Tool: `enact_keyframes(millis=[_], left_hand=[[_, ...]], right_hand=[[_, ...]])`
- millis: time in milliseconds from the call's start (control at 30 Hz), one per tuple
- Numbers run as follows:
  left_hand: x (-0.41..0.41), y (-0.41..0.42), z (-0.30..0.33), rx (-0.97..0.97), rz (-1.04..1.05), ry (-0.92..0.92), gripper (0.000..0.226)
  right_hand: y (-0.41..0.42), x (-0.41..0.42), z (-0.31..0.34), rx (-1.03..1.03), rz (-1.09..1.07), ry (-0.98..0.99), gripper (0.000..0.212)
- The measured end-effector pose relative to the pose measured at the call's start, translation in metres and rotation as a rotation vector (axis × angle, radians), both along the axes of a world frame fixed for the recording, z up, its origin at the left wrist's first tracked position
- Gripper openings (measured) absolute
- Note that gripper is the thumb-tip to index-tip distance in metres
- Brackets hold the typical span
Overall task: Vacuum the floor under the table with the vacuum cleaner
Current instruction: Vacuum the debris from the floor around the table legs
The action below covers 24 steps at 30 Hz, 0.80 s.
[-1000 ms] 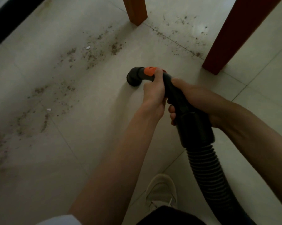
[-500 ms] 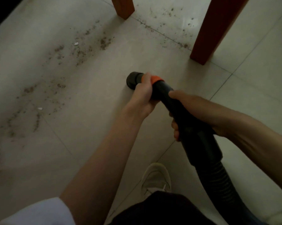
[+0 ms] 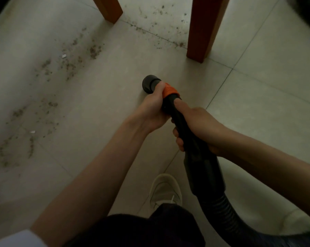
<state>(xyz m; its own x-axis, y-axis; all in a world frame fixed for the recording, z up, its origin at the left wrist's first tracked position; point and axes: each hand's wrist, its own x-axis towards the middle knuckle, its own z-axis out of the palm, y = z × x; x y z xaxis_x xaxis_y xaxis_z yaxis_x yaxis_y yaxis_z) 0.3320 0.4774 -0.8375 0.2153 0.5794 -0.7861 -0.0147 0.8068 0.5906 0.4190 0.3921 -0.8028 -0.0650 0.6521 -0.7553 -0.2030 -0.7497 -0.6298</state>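
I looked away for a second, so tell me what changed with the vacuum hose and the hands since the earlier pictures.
The left hand slid its grip toward the nozzle, now partly covering the orange collar. Whether the nozzle itself moved over the floor cannot be told, since the camera shifted. Unchanged: the right hand grips the black tube behind it, and the dirt to the left lies unswept.

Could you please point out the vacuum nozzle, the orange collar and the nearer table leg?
vacuum nozzle (image 3: 149,83): head view, its round black tip.
orange collar (image 3: 170,91): head view, its visible band.
nearer table leg (image 3: 198,43): head view, its lower face.

The left hand slid down beside the orange collar.
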Motion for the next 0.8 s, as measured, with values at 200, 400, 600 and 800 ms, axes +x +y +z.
enact_keyframes(millis=[200, 400, 600, 800], left_hand=[[0.03, 0.016, 0.013, 0.013, -0.106, 0.077, 0.047], [0.048, 0.052, 0.029, 0.032, -0.276, 0.222, 0.039], [0.062, 0.073, 0.04, 0.034, -0.402, 0.324, 0.037], [0.071, 0.078, 0.038, 0.098, -0.357, 0.368, 0.04]], right_hand=[[0.016, 0.008, -0.005, 0.091, -0.096, -0.094, 0.048], [0.045, 0.01, -0.012, 0.127, -0.273, 0.017, 0.042], [0.041, 0.017, -0.021, 0.198, -0.231, 0.184, 0.032], [0.048, -0.001, -0.022, 0.245, -0.328, 0.088, 0.039]])
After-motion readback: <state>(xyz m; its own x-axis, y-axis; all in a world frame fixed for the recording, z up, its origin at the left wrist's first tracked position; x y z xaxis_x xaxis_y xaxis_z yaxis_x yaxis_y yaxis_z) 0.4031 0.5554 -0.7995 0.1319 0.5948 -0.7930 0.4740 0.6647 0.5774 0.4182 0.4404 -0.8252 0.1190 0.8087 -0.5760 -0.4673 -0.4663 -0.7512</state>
